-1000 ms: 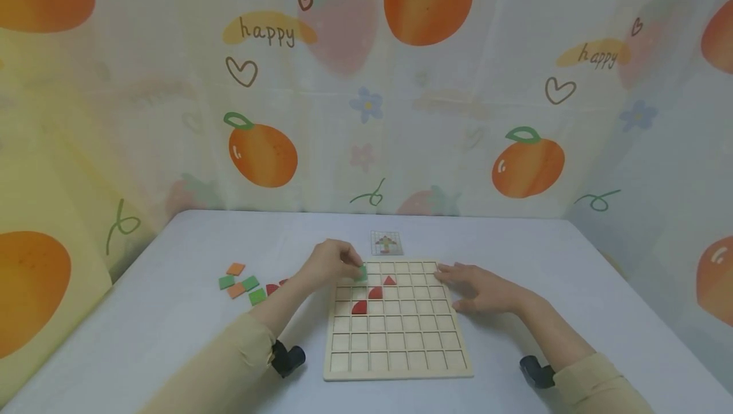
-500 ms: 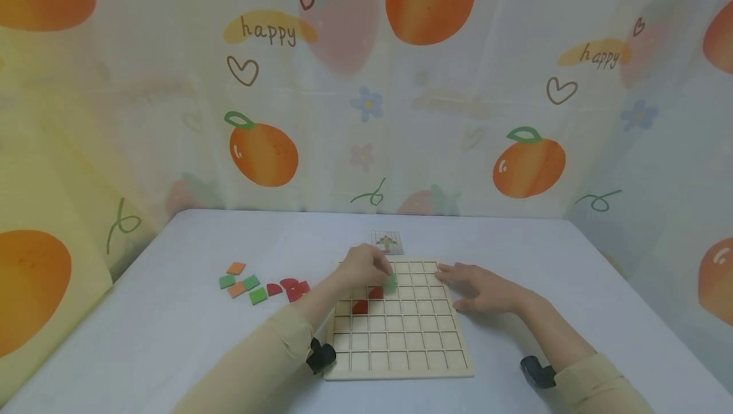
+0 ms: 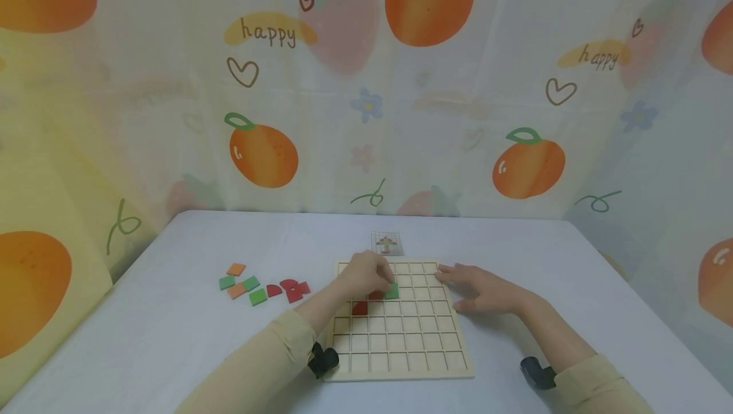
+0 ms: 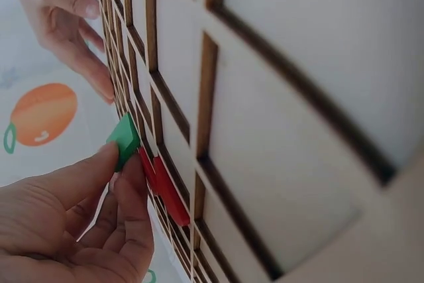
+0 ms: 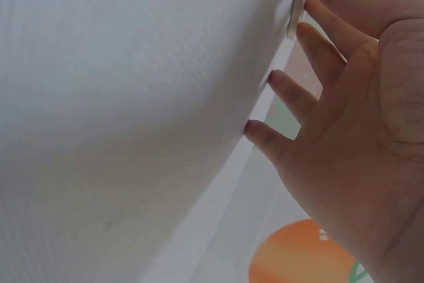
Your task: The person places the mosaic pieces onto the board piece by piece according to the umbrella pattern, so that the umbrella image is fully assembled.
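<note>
Between thumb and fingers my left hand (image 3: 366, 275) pinches a green square tile (image 4: 125, 141), held at the grid board (image 3: 406, 343) just beside the red pieces. A red quarter-circle tile (image 3: 359, 308) lies in a cell of the wooden board; another red tile (image 3: 376, 296) shows partly under the left hand. My right hand (image 3: 483, 290) rests at the board's right edge with its fingers spread and holds nothing. In the right wrist view, its fingertips touch the white table and the board's side.
Left of the board lie loose red tiles (image 3: 275, 290), green tiles (image 3: 258, 297) and orange tiles (image 3: 236, 269). A small pattern card (image 3: 387, 243) lies behind the board on the white table (image 3: 143, 338). A printed curtain (image 3: 366, 147) hangs behind.
My left hand has carried the green tile right from the board's upper left cells, then slightly down toward the cell beside the red tile. The right hand stays put.
</note>
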`<state>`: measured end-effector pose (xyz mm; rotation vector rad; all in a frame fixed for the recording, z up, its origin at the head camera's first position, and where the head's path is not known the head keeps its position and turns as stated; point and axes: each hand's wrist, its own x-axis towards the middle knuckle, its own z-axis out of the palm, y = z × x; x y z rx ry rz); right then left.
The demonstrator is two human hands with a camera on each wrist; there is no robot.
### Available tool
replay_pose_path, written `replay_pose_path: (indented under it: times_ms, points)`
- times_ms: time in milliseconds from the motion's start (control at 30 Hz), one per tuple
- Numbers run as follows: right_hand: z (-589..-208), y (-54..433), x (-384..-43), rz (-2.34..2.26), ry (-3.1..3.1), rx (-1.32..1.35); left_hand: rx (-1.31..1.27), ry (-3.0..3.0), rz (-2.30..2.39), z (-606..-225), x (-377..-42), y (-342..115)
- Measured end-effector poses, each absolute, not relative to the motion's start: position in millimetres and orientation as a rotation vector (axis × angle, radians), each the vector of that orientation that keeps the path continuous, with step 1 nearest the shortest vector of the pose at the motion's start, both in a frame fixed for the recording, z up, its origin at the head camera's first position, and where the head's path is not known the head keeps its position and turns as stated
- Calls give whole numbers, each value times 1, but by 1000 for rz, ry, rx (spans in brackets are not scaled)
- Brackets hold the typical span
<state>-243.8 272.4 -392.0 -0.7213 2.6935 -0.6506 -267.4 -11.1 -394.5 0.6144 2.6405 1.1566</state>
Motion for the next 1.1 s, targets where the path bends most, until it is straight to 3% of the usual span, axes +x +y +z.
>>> replay_pose_path:
  times_ms: [900,1100]
  points:
    - [-393,273,-245,-643,2707,-697,728,2757,994,-391,-261,-10]
    - [-394,273,-245,-629,2712,-706,643,2749,1034,-381,-262,-24]
